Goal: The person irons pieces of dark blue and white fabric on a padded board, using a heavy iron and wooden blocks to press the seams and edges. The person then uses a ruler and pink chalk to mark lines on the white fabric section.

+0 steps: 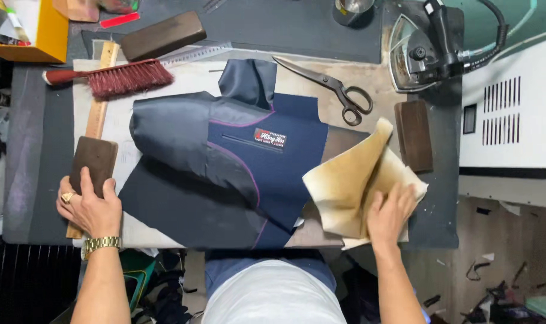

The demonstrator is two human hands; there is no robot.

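Observation:
A navy jacket piece [225, 174] with shiny lining, purple piping and a sewn label lies inside-out on the pressing table [39, 174]. My right hand [390, 216] grips a scorched, yellowish pressing cloth [351, 180] at the table's front right, one flap lifted over the jacket's right edge. My left hand [88, 207], with a ring and a gold watch, rests on a dark brown wooden block [93, 161] at the front left, over a wooden ruler [99, 114].
A red-bristled brush [120, 77] and another dark block [163, 35] lie at the back left. Large scissors [333, 89] lie behind the jacket. An iron [426, 51] stands at the back right, a third block [414, 135] beside it. A yellow box [39, 33] sits far left.

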